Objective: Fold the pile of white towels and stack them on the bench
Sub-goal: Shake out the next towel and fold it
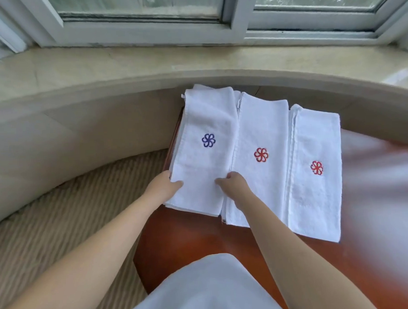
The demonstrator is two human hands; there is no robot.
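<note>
The left hand [165, 183] and right hand [231, 183] each pinch a side edge of the blue-flower towel [205, 149] near its close end — thumbs on top, likely to square it on its stack; it lies on the wooden bench [185, 242], long axis running away toward the window [147, 8]; beside it, two red-flower towels [261, 157] lie parallel.

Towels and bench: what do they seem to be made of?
Towels: white terry cloth by the look, with a soft nubby matte pile and stitched flower emblems. Bench: probably varnished reddish-brown wood, smooth with a slight sheen; laminate cannot be ruled out.
</note>
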